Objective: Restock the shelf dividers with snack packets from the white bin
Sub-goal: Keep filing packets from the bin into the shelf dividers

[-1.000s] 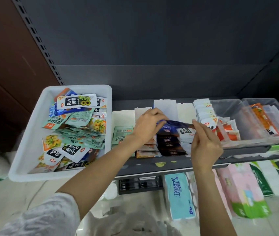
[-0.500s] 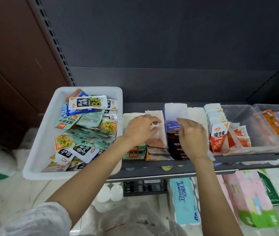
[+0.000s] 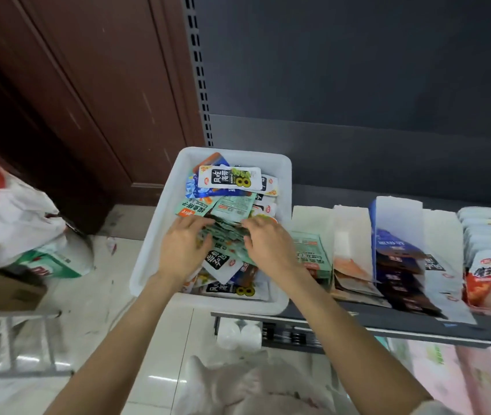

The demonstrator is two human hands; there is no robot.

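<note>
Both hands (image 3: 183, 250) palm-down on packets (image 3: 226, 238)

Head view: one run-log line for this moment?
phase: picking | left hand: on green packets | right hand: same pile | white bin: stocked | grasp: unclear

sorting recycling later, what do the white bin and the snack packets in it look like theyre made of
White bin: looks like moulded plastic, matte, with a rounded rolled rim and smooth one-piece walls. Snack packets: seem to be thin printed plastic or foil film, glossy, with flat sealed edges and crinkles.
</note>
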